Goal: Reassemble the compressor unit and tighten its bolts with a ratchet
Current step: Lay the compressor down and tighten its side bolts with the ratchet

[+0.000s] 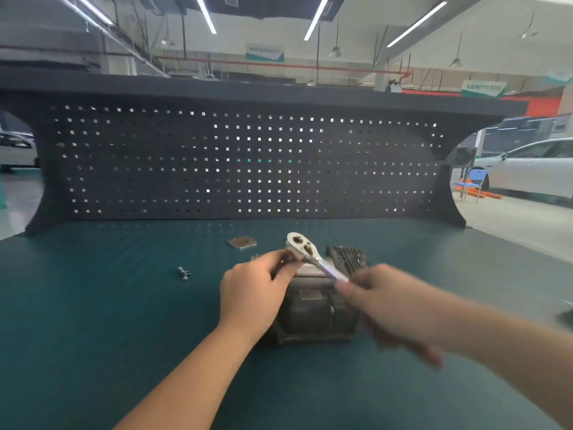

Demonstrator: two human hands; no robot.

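The dark grey compressor unit (313,315) sits on the green bench top (93,305), in the middle. A silver ratchet (305,248) hovers above its far end, head tilted up. My right hand (393,302), blurred, grips the ratchet's handle. My left hand (257,290) rests against the unit's left side, its fingertips pinching a small dark part just under the ratchet head. What that part is I cannot tell. A finned cover piece (345,257) lies behind the unit.
Two small bolts (184,272) lie on the bench to the left. A flat square plate (242,242) lies further back. A black pegboard (242,162) closes off the bench's far edge. A white car (533,169) stands at the right.
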